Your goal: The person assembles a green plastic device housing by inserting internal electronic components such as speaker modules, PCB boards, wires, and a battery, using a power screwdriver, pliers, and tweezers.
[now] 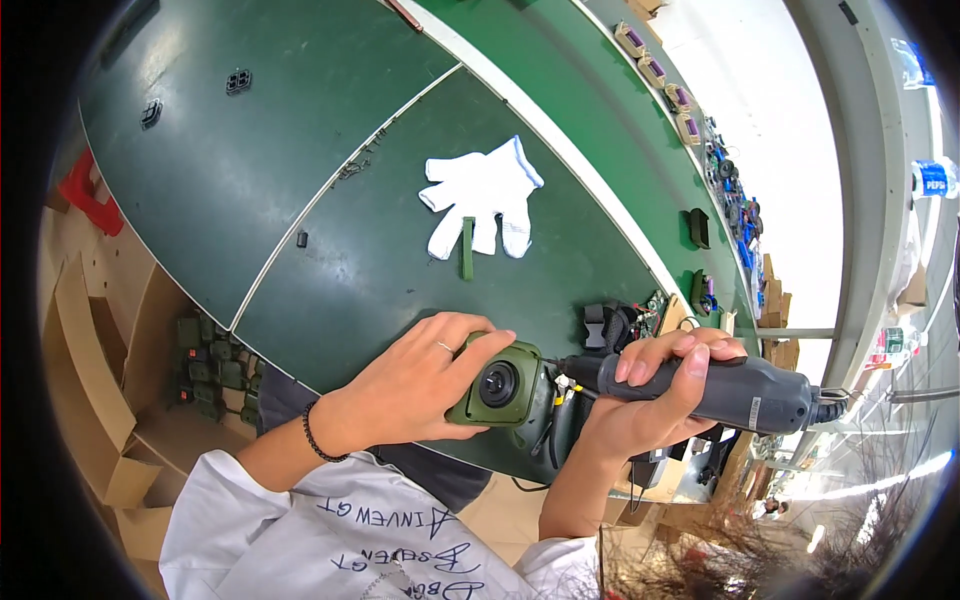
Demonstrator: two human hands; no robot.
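Note:
My left hand [425, 375] is closed around an olive-green housing [524, 362] with a round black lens-like part on its upper face. The housing is held at the near edge of the green table. My right hand [665, 395] grips a dark grey electric screwdriver [750, 392] by its body, with a cord at its rear end. Its tip points left at the right side of the housing; whether it touches a screw I cannot tell. Beyond my hands lies a white glove [485, 185], with a green strap [467, 255] overlapping its fingers.
A black strap with a buckle [600, 328] and wires lie right of the housing. Tiny dark parts [355, 168] lie along the table seam, and black pieces [238, 82] sit farther left. Below the left edge, a cardboard box [75, 330] stands by several green housings [230, 373].

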